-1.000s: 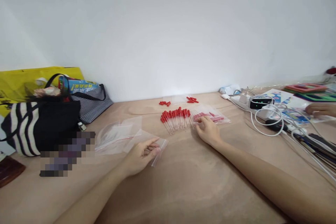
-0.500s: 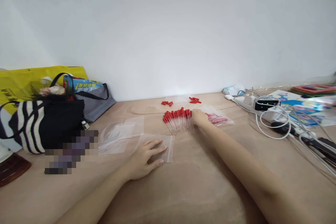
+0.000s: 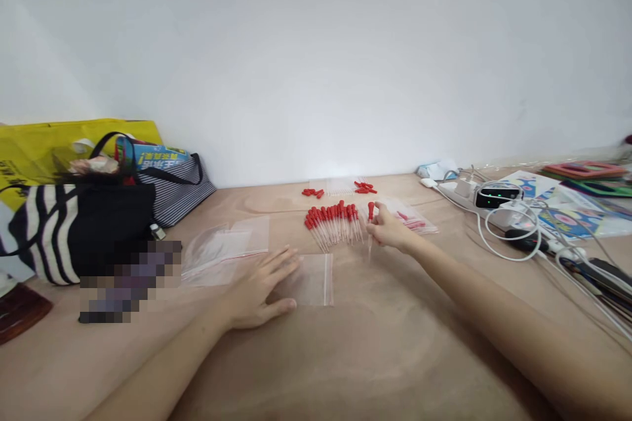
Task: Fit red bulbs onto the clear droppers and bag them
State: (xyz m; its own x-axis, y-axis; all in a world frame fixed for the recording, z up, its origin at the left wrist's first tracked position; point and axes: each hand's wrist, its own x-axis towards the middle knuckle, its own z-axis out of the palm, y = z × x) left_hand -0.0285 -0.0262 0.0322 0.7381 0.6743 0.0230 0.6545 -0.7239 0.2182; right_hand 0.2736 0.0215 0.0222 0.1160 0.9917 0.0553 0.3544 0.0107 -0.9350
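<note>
My right hand (image 3: pixel 388 227) pinches one dropper (image 3: pixel 370 212) with a red rubber bulb, its clear tube pointing down. Just left of it lies a fanned row of droppers (image 3: pixel 333 220), red bulbs toward the wall. My left hand (image 3: pixel 264 289) rests with fingers spread on a clear zip-lock bag (image 3: pixel 316 279), whose zip edge faces right. More clear bags (image 3: pixel 222 247) lie beyond that hand to the left. Behind my right hand, a bag with red-bulbed droppers (image 3: pixel 415 220) inside lies flat.
Near the wall are loose red bulbs (image 3: pixel 313 193), another red cluster (image 3: pixel 365 188) and clear tubes (image 3: pixel 338 187). A black-and-white bag (image 3: pixel 108 230) and a striped bag (image 3: pixel 172 191) stand left. At right are a power strip (image 3: pixel 461 194), white cables and picture sheets (image 3: pixel 567 217).
My right hand has lifted a dropper away from the right end of the row. My left hand has slid slightly left, showing more of the bag under it.
</note>
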